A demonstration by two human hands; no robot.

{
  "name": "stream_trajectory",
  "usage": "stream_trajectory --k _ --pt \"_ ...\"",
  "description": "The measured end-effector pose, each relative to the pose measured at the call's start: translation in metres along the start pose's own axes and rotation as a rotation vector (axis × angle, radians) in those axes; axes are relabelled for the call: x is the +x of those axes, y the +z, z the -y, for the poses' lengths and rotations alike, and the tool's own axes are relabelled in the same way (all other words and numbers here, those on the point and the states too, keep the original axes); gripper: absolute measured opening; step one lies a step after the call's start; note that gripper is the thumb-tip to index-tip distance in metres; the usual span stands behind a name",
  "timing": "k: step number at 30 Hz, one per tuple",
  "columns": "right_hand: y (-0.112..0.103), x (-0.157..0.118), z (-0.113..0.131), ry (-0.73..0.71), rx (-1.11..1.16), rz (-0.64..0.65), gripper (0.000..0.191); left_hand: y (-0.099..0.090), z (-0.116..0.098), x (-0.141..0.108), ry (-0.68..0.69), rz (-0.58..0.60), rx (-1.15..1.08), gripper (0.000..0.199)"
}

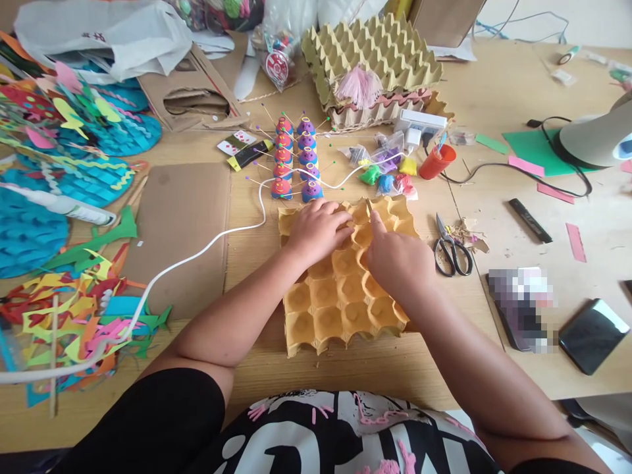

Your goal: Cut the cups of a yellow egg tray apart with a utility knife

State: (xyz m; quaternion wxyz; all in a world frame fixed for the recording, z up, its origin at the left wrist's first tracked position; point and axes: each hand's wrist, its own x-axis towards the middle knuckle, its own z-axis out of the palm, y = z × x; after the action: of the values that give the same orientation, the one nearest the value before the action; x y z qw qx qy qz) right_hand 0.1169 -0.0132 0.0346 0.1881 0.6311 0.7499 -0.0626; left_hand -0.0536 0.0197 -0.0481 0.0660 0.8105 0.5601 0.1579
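A yellow cardboard egg tray (pixel 326 283) lies on the table in front of me. My left hand (pixel 318 230) is on its far left part, fingers bent over a ridge and the thumb apart from them. My right hand (pixel 399 257) is closed around a craft knife (pixel 368 205), index finger stretched along it. Only a thin dark end of the knife shows, at the tray's far side; the palm hides the rest. Just beyond the tray stand two rows of painted egg-cup figures (pixel 281 187) with pins stuck out like feelers.
Scissors (pixel 451 250) lie right of the tray, near a phone (pixel 513 309) and a black case (pixel 592 336). A white cable (pixel 217 234) crosses the left side over cardboard (pixel 180 230). Stacked egg trays (pixel 375 52), a red cup (pixel 437 161) and clay packets (pixel 388 181) stand behind. Paper scraps (pixel 74 316) cover the left.
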Motion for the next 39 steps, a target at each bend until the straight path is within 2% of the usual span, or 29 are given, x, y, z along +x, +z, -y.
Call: stream_trajectory --k 7,13,19,22,30,35,39 --pt "0.001 0.007 0.004 -0.003 0.011 0.002 0.082 0.001 0.0 0.001 -0.006 0.008 0.009 0.033" --pt "0.008 0.002 0.001 -0.005 0.027 0.0 0.076 0.001 0.002 0.0 0.012 0.012 0.0 0.032" --pt "0.012 0.013 -0.001 0.002 0.015 -0.034 0.078 0.0 0.002 0.0 0.017 0.015 0.021 0.033" --pt "0.007 0.019 0.0 0.002 0.006 -0.026 0.081 0.0 0.001 0.0 0.014 0.014 0.03 0.032" --pt "-0.022 0.034 0.004 -0.008 0.063 0.019 0.074 -0.001 -0.001 -0.001 -0.007 0.007 0.008 0.029" --pt "-0.039 0.047 0.005 -0.017 0.027 0.064 0.061 0.0 0.0 0.0 -0.01 0.013 -0.009 0.028" --pt "-0.042 0.051 0.006 -0.025 0.01 0.06 0.06 0.0 0.0 0.0 -0.014 0.025 -0.013 0.028"
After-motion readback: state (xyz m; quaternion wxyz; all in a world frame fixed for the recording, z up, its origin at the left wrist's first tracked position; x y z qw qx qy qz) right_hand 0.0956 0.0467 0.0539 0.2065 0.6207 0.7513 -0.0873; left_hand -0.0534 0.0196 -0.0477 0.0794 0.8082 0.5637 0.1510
